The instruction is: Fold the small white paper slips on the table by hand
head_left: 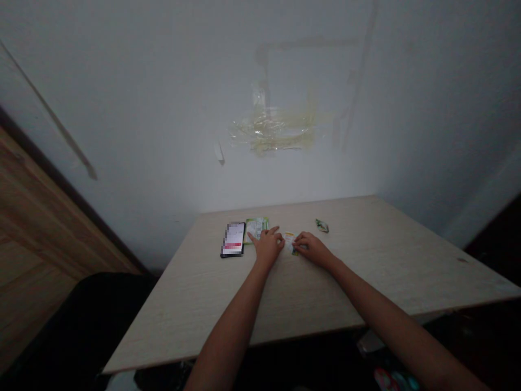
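Observation:
A small printed card or packet [289,237], white with yellow and blue, lies between my hands, low over the table. My right hand [313,248] has its fingertips pinched on the card's right side and covers part of it. Just left of the card is my left hand [268,245], its thumb and forefinger drawn together close to the card's edge while other fingers stick out. What that pinch holds, if anything, is too small to tell. Under the outstretched fingers on its left lies a green-edged printed sheet or packet [257,224], partly hidden by the hand.
A phone [233,239] with a lit, partly blurred screen lies left of the green-edged sheet. Toward the back right rests a small crumpled green wrapper [322,225]. The pale wooden table [195,293] meets a wall [163,136] bearing old tape [277,130].

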`<state>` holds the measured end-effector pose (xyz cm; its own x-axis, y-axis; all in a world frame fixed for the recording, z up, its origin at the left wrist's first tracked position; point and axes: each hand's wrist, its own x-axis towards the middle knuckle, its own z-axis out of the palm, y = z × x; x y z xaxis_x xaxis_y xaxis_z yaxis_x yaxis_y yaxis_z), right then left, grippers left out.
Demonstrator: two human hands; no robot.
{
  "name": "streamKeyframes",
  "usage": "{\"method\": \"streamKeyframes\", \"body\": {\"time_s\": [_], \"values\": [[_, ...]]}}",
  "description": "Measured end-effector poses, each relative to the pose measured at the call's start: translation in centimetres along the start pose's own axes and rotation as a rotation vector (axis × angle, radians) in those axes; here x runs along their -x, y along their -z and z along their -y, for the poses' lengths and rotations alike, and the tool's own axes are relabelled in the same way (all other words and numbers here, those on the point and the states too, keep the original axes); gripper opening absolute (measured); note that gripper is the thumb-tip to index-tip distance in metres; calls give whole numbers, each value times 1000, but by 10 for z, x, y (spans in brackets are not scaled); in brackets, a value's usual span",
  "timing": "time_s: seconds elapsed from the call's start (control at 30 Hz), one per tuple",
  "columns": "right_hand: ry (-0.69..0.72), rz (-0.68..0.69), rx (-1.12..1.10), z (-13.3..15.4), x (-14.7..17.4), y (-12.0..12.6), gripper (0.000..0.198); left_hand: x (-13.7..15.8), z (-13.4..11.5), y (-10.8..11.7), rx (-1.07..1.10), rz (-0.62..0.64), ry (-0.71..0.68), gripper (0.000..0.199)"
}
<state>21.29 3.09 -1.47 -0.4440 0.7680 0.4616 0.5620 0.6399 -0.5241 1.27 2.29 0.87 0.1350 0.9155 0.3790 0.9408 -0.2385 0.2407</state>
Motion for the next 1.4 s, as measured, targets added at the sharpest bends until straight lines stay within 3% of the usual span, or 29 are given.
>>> {"method": "streamKeyframes", "body": {"time_s": [0.43,0.97,1.2,1.4], "values": [[-2,-6,0,-2,0,-1,15,1,0,9,-40,104,-30,23],[-27,-14,-16,0,0,0,14,11,0,11,-58,213,-36,55],[-24,-5,-33,1,0,2,14,13,1,12,-54,224,-34,61],[-2,-8,-19,-1,0,0,14,20,0,9,-41,158,-30,60]]}}
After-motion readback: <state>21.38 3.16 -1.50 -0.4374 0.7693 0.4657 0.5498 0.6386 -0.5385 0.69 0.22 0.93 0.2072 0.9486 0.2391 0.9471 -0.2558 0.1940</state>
